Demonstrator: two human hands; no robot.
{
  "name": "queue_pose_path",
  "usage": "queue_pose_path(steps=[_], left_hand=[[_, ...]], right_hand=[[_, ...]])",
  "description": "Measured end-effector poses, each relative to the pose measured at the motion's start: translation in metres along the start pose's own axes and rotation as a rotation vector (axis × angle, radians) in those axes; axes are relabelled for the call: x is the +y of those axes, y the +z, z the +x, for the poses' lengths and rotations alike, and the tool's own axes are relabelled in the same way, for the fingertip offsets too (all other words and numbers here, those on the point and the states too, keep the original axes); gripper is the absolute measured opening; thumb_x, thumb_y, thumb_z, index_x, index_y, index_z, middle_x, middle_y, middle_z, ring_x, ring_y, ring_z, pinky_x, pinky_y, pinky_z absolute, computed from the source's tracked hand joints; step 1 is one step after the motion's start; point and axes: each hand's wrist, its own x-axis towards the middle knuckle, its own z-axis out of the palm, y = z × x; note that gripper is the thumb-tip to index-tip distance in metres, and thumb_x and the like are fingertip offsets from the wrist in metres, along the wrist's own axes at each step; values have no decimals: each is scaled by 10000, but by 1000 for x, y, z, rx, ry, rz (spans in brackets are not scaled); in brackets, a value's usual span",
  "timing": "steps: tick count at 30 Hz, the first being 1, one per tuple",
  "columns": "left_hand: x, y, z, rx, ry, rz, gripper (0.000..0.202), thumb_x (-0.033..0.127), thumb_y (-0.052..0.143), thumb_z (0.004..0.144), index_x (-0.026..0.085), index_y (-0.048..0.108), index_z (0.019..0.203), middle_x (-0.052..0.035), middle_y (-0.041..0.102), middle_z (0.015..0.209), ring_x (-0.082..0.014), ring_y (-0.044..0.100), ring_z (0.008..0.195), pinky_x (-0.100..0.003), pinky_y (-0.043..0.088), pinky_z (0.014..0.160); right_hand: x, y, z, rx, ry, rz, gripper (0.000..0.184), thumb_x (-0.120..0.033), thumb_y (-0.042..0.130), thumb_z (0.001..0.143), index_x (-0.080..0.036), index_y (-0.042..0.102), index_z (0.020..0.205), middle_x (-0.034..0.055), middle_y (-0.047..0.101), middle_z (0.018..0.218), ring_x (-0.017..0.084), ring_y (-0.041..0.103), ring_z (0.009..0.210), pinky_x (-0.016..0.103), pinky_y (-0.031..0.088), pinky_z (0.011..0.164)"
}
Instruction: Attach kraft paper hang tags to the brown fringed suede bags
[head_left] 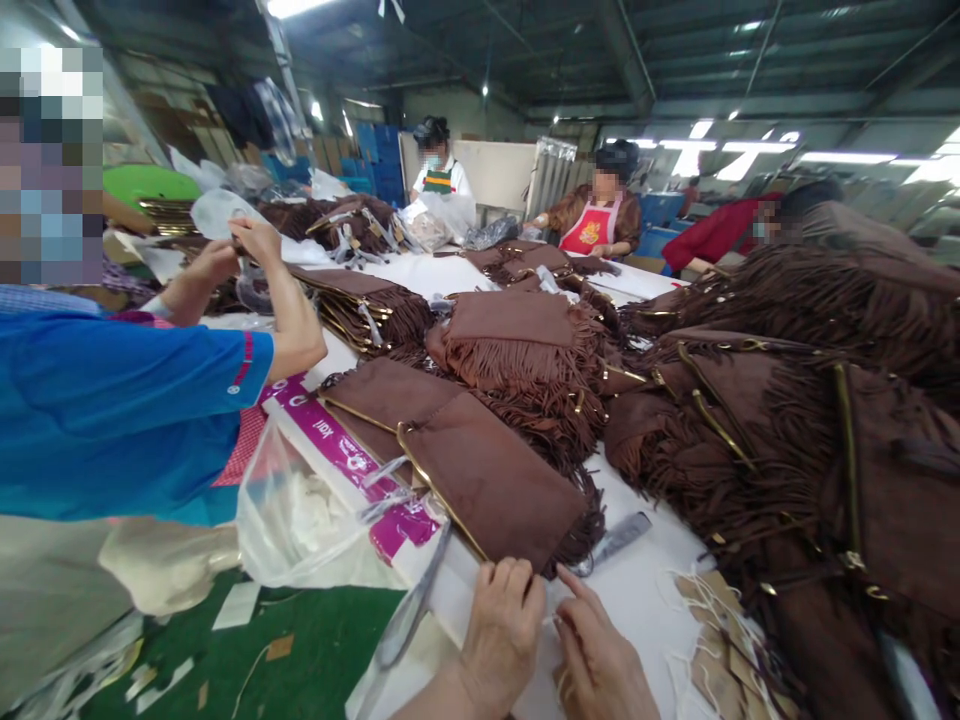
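My left hand (501,632) is at the near table edge, fingers curled and pressed at the corner of a brown fringed suede bag (487,480) with a gold frame. My right hand (600,655) sits beside it, fingers bent in a pinch just right of the bag's fringe; what it pinches is too small to make out. A grey metal tool (613,540) lies on the white table (645,590) just beyond my right hand.
Piles of brown fringed bags (787,420) cover the table to the right and far side. A person in a blue shirt (112,410) works at my left, hands raised. A clear plastic bag (300,520) hangs there. Paper tags (720,640) lie right. Other workers sit across.
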Motion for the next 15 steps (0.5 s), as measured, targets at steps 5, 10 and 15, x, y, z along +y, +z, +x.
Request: queue_pose_path(steps=[5, 10, 15], left_hand=[[2, -4, -14, -83, -66, -345, 286, 136, 375, 768, 145, 593, 953, -128, 589, 912, -251, 520, 874, -403, 410, 767], [16, -10, -16, -433, -1158, -1277, 210, 294, 413, 768, 154, 544, 852, -69, 598, 795, -144, 556, 494, -248, 385, 445], [30, -15, 8, -303, -1736, -1801, 208, 326, 483, 778, 123, 526, 793, -3, 581, 601, -71, 446, 324, -164, 226, 340]], right_hand=[[8, -3, 4, -118, -160, -220, 296, -52, 350, 766, -173, 568, 928, 129, 626, 1071, 194, 584, 1006, 328, 517, 835], [8, 2, -12, -191, -121, -342, 337, -3, 302, 729, -132, 553, 912, 175, 621, 1070, 193, 629, 922, 261, 548, 721], [3, 13, -27, -138, -71, -409, 296, -25, 355, 726, -186, 576, 839, 116, 673, 968, 170, 665, 779, 217, 553, 627]])
